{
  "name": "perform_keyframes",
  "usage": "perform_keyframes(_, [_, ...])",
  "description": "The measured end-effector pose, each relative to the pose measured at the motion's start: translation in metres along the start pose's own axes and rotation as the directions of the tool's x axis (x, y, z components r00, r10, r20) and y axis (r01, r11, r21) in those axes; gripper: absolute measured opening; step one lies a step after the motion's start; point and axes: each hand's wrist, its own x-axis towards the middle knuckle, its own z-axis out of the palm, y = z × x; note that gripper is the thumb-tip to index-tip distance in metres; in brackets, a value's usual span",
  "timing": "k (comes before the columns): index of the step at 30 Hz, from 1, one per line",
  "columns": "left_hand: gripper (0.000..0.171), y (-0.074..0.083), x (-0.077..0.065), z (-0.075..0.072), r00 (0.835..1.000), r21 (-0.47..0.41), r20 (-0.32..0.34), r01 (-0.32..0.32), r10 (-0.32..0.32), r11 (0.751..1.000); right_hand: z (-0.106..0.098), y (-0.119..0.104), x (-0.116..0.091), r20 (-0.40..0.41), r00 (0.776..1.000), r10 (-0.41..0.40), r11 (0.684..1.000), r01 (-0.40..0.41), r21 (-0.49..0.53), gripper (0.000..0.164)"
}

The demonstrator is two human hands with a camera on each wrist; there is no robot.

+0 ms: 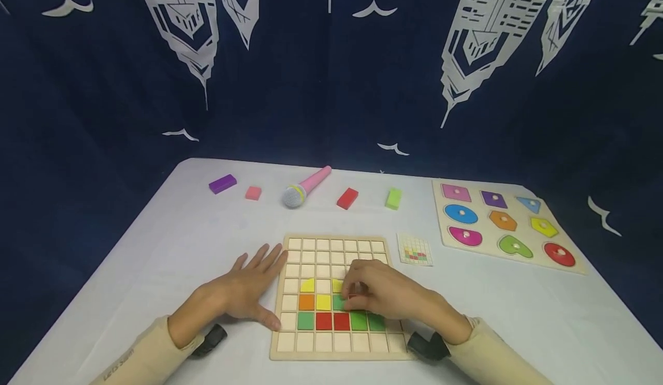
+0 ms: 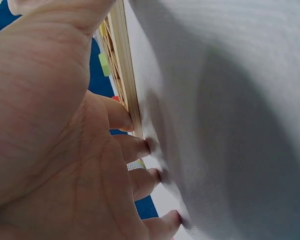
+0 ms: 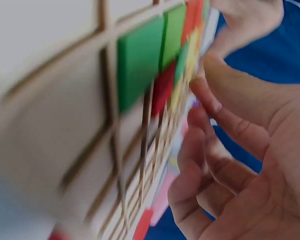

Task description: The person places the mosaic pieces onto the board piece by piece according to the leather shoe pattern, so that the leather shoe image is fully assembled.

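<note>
A wooden grid board (image 1: 279, 347) lies on the white table with coloured square tiles in its cells. My left hand (image 1: 240, 290) rests along the board's left edge, fingers spread, as the left wrist view also shows against the board's side (image 2: 125, 65). My right hand (image 1: 385, 290) is over the board, its fingers bent, thumb and forefinger tips beside a green tile (image 1: 338, 302) and a yellow tile (image 1: 336, 285). A dark red tile (image 3: 164, 87) shows below the right hand in the right wrist view. Whether a tile is pinched cannot be made out.
A small pattern card (image 1: 415, 250) lies right of the board. Farther right is a shape puzzle (image 1: 487, 241) with knobbed pieces. Along the back are a purple block (image 1: 223, 183), a pink block (image 1: 253, 193), a toy microphone (image 1: 307, 187), a red block (image 1: 347, 198) and a lime block (image 1: 393, 198).
</note>
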Motion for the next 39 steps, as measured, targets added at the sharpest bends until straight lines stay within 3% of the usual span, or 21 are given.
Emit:
perform_keyframes(8, [0.135,0.002,-0.002,-0.002,1.0,0.011,-0.002,-0.002,0.002,1.0,-0.025,0.032,-0.05,-0.094,0.989,0.118,0.993,-0.118,0.008,0.022])
perform_keyframes(14, [0.136,0.001,-0.003,-0.001,1.0,0.003,-0.001,0.002,-0.002,1.0,-0.032,0.05,-0.07,-0.106,0.972,0.212,0.977,-0.214,-0.006,0.03])
perform_keyframes(21, [0.136,0.0,-0.001,0.002,1.0,0.001,-0.009,0.001,-0.001,1.0,-0.031,0.057,-0.075,-0.097,0.972,0.216,0.976,-0.218,-0.013,0.035])
perform_keyframes(30, [0.136,0.003,-0.001,0.001,1.0,-0.007,-0.005,-0.008,0.008,1.0,-0.027,0.061,-0.074,-0.094,0.982,0.166,0.986,-0.167,-0.01,0.025])
perform_keyframes(39, [0.136,0.002,0.0,0.001,1.0,-0.002,-0.001,-0.008,0.008,1.0,-0.028,0.049,-0.063,-0.137,0.985,0.103,0.995,-0.101,0.019,0.023])
